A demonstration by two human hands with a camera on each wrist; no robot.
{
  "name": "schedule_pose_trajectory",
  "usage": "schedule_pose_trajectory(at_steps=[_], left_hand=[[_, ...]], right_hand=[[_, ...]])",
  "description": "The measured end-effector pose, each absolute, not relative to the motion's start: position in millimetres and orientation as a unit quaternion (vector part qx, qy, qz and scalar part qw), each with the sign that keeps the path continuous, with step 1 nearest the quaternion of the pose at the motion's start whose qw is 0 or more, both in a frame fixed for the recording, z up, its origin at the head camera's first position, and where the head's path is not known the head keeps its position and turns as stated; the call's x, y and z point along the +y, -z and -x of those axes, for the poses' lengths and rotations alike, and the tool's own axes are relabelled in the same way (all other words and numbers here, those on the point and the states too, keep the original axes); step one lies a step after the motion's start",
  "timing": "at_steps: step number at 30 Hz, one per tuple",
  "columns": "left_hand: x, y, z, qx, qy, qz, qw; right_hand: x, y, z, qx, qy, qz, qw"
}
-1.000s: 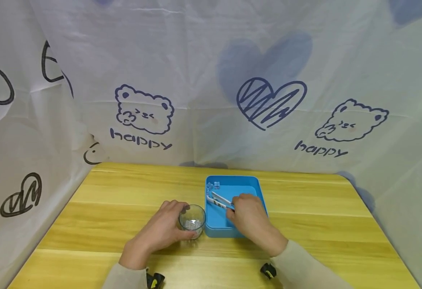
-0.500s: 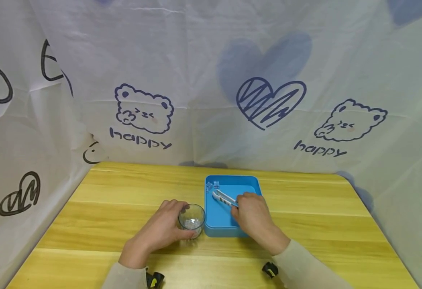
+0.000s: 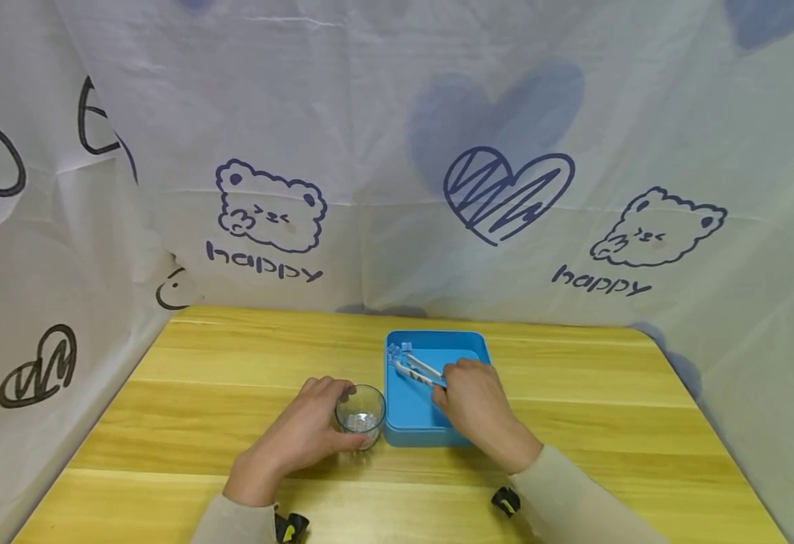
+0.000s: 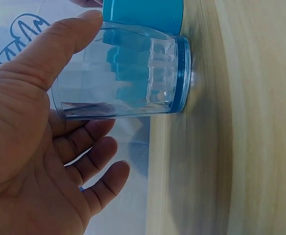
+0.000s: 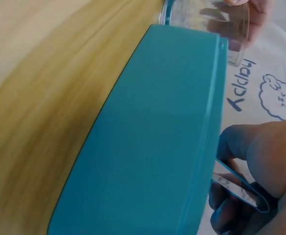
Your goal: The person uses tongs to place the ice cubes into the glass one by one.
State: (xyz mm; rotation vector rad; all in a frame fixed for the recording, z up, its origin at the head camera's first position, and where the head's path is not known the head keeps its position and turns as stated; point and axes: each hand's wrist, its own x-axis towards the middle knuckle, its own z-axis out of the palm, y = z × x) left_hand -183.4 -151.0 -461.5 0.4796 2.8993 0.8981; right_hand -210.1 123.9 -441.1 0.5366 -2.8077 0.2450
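My left hand [image 3: 308,427] holds a clear drinking glass [image 4: 128,73] between thumb and fingers, upright on the table. Several clear cubes [image 4: 161,68] lie at the bottom of the glass. Just right of it stands a blue tray [image 3: 417,437], its wall close to the glass. White tongs [image 3: 418,372] are gripped in my right hand [image 3: 476,404] over the tray, near their bent end. Their spread tips point at a few clear cubes [image 3: 394,352] in the tray's far left corner; whether they touch one is too small to tell. In the right wrist view the tray wall hides the tips.
The yellow wood-grain table [image 3: 233,363] extends on both sides of the tray. A white cloth [image 3: 383,151] with printed bears and hearts hangs behind the table and along its sides.
The tongs pulled back to the right from the tray's left wall, then moved left again toward the corner cubes. My left hand and the glass have stayed in place.
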Motion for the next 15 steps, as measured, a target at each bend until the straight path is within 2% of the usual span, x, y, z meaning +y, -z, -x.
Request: schedule_pose_trajectory(at_steps=[8,15], left_hand=[[-150.5,461.5,182.9,0.943,-0.291,-0.155,0.033],[-151.0,461.2,182.7,0.943,-0.292,-0.155,0.035]], right_hand=[[119.3,445.6,221.4,-0.969,-0.083,-0.193,0.126],[122.8,442.8,215.3,-0.968,-0.089,-0.203,0.12]])
